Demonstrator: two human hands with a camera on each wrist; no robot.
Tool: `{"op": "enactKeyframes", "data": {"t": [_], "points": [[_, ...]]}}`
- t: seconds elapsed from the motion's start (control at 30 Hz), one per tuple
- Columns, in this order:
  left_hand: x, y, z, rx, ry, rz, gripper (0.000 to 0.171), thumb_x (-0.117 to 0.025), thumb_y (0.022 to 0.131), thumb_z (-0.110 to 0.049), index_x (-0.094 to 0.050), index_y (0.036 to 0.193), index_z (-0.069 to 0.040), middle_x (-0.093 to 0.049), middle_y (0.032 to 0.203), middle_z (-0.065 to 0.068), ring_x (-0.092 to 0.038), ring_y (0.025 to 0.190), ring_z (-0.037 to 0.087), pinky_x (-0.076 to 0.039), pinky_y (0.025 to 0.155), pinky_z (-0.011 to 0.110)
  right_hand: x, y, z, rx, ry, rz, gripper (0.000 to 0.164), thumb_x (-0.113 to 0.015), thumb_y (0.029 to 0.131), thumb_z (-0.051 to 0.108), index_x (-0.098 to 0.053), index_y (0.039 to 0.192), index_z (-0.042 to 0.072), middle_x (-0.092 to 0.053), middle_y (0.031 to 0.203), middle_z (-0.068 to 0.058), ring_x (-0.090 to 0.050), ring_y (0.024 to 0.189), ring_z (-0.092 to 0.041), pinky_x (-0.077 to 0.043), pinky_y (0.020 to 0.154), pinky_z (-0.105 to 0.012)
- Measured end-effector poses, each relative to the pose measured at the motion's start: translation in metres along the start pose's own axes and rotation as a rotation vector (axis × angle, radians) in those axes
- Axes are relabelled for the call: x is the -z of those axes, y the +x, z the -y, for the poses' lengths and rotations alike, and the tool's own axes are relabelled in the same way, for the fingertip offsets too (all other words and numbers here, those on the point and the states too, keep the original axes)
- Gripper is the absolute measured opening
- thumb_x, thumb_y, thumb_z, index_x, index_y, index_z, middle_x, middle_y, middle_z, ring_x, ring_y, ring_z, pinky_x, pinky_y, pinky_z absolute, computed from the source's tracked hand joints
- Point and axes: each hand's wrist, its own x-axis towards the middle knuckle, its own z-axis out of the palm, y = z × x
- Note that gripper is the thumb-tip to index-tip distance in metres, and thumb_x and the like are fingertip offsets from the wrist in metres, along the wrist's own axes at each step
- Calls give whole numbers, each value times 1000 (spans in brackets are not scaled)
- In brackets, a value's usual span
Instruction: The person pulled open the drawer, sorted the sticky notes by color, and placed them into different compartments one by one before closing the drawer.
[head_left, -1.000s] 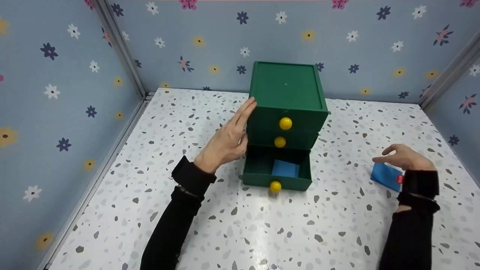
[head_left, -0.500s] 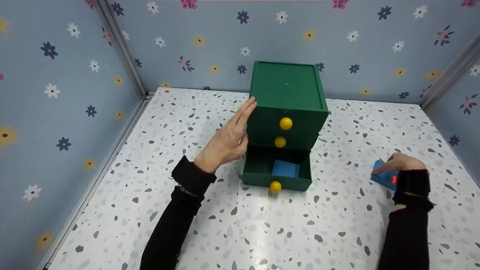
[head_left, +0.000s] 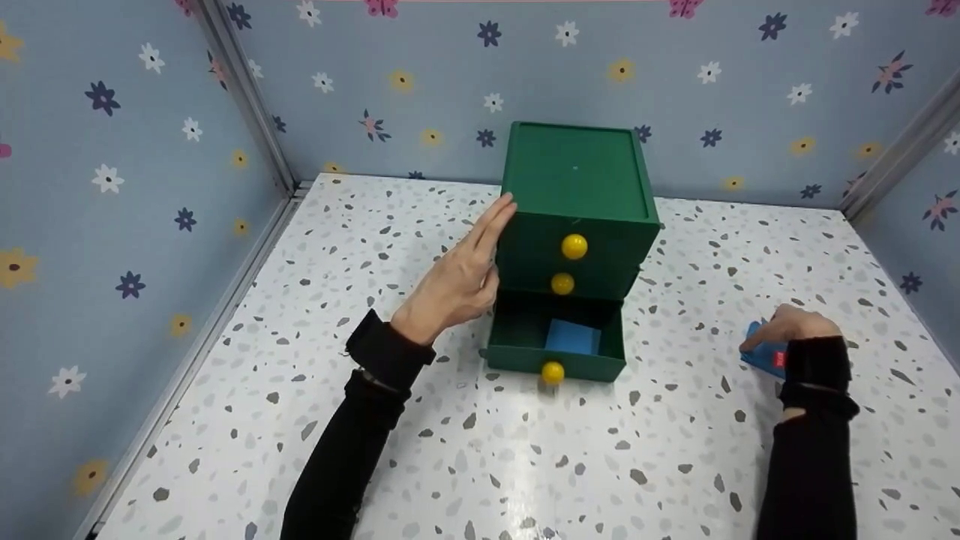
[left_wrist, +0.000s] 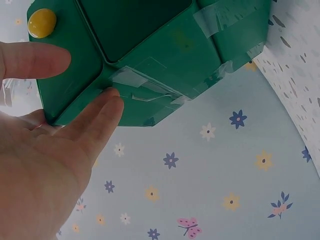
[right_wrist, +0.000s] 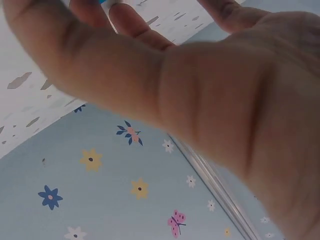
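Observation:
A green drawer cabinet (head_left: pixel 577 172) with round yellow knobs stands by the back wall. Its bottom drawer (head_left: pixel 517 361) is pulled out, and a flat blue square (head_left: pixel 572 337) lies inside. My left hand (head_left: pixel 454 281) rests along the cabinet's left front edge with the fingers straight. The left wrist view shows these fingertips against the green side, where clear tape is stuck. Over at the right, my right hand (head_left: pixel 802 325) pinches a small blue cloth piece (head_left: pixel 763 358) with a red tag (head_left: pixel 780 359) at the tabletop. The hand covers part of the cloth.
The white speckled table (head_left: pixel 600 465) is closed in by flowered wall panels (head_left: pixel 420 82) at the back and on both sides. Metal strips (head_left: pixel 247 97) run along the corners. Upper and middle drawers are closed.
My right hand has come down and slightly left onto the blue cloth, and its fingers have closed on it. The cloth is now bunched. My left hand has stayed at the cabinet.

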Motion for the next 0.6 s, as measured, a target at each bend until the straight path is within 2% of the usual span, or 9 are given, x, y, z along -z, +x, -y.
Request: {"op": "enactKeyframes", "data": {"t": [0.13, 0.3, 0.43, 0.6], "points": [[0, 0, 0, -1, -5, -2, 77, -40, 80, 11, -14, 151, -6, -11, 160, 7, -30, 141, 17, -47, 71, 21, -1, 1, 7, 31, -22, 6, 103, -72, 70, 54, -32, 132, -17, -40, 128, -40, -50, 103, -42, -50, 79, -48], [0, 1, 1, -24, 0, -9, 75, -39, 81, 11, -15, 151, -5, -12, 159, 9, -33, 139, 17, -40, 61, 23, -5, 3, 17, 75, -56, -23, 93, -75, 68, 52, -42, 127, -11, -45, 126, -36, -53, 101, -39, -51, 72, -42], [-1, 1, 1, -29, -2, -8, 74, -38, 81, 10, -15, 150, -4, -11, 159, 10, -36, 136, 16, -35, 58, 21, -9, 7, 28, 122, -66, -77, 90, -77, 67, 51, -41, 126, -6, -38, 125, -39, -47, 101, -42, -49, 70, -44], [-1, 1, 1, -22, -1, -5, 76, -39, 80, 11, -15, 150, -4, -11, 159, 10, -36, 136, 17, -40, 60, 21, -17, 15, 45, 213, -24, -158, 93, -77, 68, 53, -36, 131, -1, -28, 129, -40, -42, 104, -43, -46, 77, -53]]}}
